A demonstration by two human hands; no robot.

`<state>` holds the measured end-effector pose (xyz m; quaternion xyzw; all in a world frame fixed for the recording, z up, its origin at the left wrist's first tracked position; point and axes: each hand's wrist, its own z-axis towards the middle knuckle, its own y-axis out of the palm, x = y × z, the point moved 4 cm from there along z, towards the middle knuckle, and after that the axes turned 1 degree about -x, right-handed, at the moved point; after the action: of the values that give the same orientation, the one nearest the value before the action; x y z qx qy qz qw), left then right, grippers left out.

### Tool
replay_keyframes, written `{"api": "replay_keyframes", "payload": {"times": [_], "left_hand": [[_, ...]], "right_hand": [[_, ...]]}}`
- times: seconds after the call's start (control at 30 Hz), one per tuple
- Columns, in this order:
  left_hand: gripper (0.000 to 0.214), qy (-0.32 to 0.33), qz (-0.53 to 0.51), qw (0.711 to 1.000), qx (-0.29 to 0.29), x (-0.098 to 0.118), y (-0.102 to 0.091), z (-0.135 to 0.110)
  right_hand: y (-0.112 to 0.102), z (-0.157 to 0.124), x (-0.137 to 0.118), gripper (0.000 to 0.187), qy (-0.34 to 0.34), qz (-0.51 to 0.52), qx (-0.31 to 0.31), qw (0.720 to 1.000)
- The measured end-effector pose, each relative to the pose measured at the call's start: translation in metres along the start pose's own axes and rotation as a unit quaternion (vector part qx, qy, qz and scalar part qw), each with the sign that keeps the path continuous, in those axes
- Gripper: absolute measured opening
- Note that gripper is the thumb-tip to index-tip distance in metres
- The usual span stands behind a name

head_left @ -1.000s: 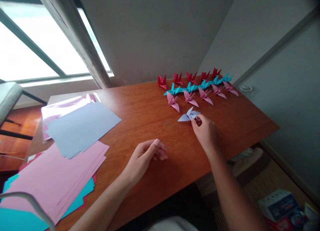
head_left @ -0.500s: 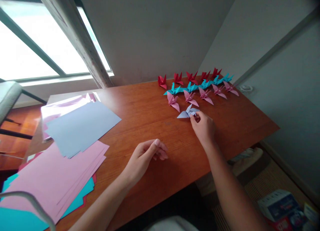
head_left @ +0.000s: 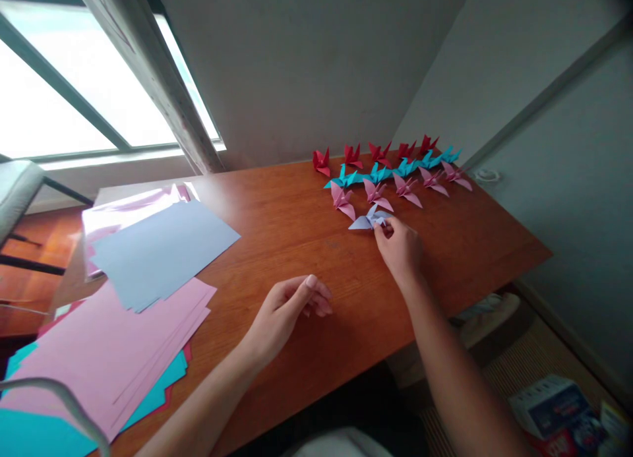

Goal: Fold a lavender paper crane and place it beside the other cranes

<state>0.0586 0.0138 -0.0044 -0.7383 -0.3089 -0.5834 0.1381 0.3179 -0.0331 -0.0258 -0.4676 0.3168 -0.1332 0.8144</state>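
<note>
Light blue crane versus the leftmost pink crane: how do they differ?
Colour: the light blue crane is pale blue; the leftmost pink crane is pink. State: the light blue crane is pinched by the right hand; the leftmost pink crane stands untouched. Place: the light blue crane sits alone, nearer the person; the leftmost pink crane ends a pink row. Both are folded paper birds on the table.

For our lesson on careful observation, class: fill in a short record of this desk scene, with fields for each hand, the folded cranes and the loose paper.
Right hand: fingertips pinch the light blue crane, just in front of the pink cranes
Left hand: loosely curled, resting on the table, nothing seen in it
Rows: red cranes at back, teal cranes midway, pink cranes nearest
Paper: light blue sheet on pink sheets, teal sheets beneath, at the left
</note>
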Motion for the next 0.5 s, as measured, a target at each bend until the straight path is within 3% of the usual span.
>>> {"api": "replay_keyframes", "payload": {"times": [0.5], "left_hand": [[0.049, 0.0, -0.004, 1.0, 0.003, -0.0002, 0.0, 0.0005]], "right_hand": [[0.0013, 0.0031, -0.0022, 0.025, 0.014, 0.0, -0.001, 1.0]]}}
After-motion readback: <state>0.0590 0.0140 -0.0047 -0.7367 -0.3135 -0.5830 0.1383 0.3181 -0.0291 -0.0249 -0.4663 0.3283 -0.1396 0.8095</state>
